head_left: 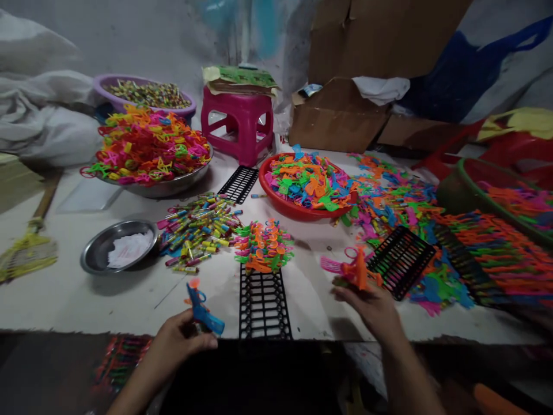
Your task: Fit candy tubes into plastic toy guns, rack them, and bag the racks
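Observation:
My left hand (184, 337) is closed around a small blue plastic toy piece (202, 311), which has orange bits at its upper end. Over the table's right half, my right hand (375, 304) grips an orange plastic toy piece (358, 270); a pink comb-like piece (332, 264) sticks out beside it. Between the hands lies a black plastic grid rack (264, 305), its far end filled with rows of orange, green and pink toy pieces (263, 248). Behind my left hand is a loose pile of small yellow and multicoloured tubes (203, 227).
A steel bowl (88, 253) holds white paper slips. Behind stand a heaped metal basin (173, 185), a purple basin (98, 86), a pink stool (247, 124) and a red basin (289, 213). Another black rack (401, 262) and scattered pieces (397, 196) lie right, beside a green tub (458, 184).

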Tool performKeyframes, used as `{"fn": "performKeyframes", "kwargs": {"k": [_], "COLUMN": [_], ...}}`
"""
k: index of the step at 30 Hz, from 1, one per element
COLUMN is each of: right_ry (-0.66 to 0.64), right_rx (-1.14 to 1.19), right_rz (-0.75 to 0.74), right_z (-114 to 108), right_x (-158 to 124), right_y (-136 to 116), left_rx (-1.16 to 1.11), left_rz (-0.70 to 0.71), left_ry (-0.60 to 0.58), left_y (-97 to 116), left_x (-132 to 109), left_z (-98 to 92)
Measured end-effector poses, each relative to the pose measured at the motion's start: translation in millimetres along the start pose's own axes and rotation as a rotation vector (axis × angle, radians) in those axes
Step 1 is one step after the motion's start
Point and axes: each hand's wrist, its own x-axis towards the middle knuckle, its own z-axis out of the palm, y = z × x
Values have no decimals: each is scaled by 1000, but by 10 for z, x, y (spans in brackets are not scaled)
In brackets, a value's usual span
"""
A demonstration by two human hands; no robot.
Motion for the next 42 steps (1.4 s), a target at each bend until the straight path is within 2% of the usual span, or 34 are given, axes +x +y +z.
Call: {"fn": "performKeyframes", "kwargs": {"k": [3, 5, 8, 12, 15, 17, 21, 24, 34, 37, 42], "right_ry": [-29, -58, -100, -118, -135, -148, -126, -86, 7, 29, 18], "right_rx": [120, 132, 144, 143, 125, 99, 39, 11, 1, -55, -202], "right_rz": [11, -11, -32, -55, -77, -96, -130, -129, -65, -62, -195], "right_z": [491, 763, 948, 938, 919, 923, 943, 960, 1073, 1111, 1116], "right_x": [-2, 50, 132, 172, 177, 181, 179, 161, 134, 137, 172], "right_y": [11, 86, 209, 264, 238, 221, 213, 208, 253, 235, 169], "left_rx": [-88, -141, -96, 0, 21, 65, 236, 320, 373, 363, 381], "left_rz": [-25, 1, 98, 304, 490, 555, 554, 556, 469, 498, 613], "left_ry": [101, 106, 66, 174, 217, 266, 349, 383, 421, 443, 462], "left_y": [88, 163, 243, 267, 269, 269, 252, 242, 260, 252, 271], "left_x": [7, 18, 22, 117, 294, 417, 559, 583, 648, 642, 643], "left_z": [62, 91, 100, 151, 265, 357, 494, 515, 550, 578, 596]}}
